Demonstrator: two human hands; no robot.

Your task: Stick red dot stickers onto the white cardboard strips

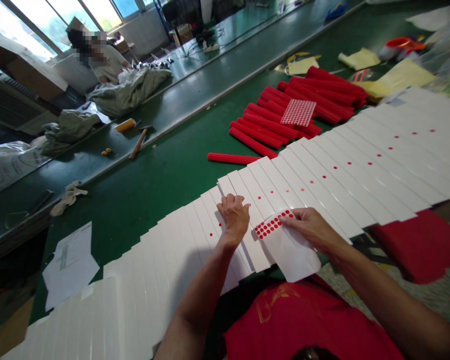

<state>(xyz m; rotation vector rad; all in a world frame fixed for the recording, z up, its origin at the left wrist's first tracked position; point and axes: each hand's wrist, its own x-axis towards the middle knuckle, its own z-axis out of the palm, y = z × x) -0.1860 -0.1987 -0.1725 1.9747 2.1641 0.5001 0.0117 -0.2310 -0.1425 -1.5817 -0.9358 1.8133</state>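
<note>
White flat panels or boxes (165, 260) lie overlapped in a long row across the table, and many bear one small red dot sticker (259, 197). My left hand (233, 216) rests on the row near its middle, fingers bent and drawn together; whatever is under or between the fingertips is hidden. In my right hand (311, 227) is a sticker sheet (298, 260), pinched at its upper edge. Rows of red dots remain along the top of this sheet, while its lower part is bare backing. Panels farther left show no dots.
Red ribbed tubes (262, 131) are piled behind the row, with another dot sheet (299, 112) on top. Papers (73, 260) lie at left on the green table (135, 200). A hammer (138, 143) lies near the raised strip; a person (108, 65) sits beyond.
</note>
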